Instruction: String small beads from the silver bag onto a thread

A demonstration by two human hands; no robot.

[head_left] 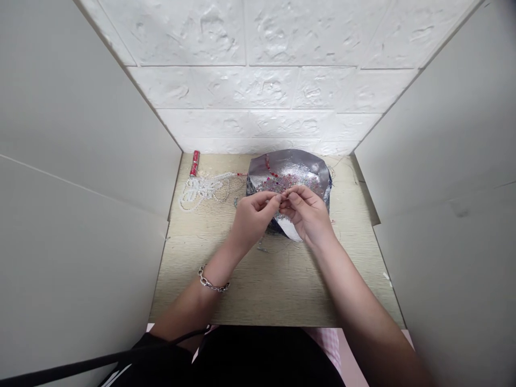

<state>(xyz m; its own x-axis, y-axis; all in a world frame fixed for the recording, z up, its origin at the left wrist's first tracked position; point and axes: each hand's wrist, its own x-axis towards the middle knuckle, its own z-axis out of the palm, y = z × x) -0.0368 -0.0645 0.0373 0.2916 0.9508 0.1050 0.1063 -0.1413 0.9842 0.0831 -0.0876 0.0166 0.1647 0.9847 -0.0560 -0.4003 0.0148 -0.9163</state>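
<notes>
My left hand (253, 215) and my right hand (307, 212) meet over the near edge of an open silver foil bag (298, 164) that holds many small pink, red and clear beads (288, 181). Both hands are closed in a pinch, fingertips touching each other at the middle. What they pinch is too small to make out; it may be a bead or a thin thread. A chain bracelet (213, 283) sits on my left wrist.
A finished white beaded ornament (201, 189) with a red tube end (194, 163) lies at the back left of the wooden table (258, 290). White partition panels close in both sides, and a white brick-pattern wall stands behind.
</notes>
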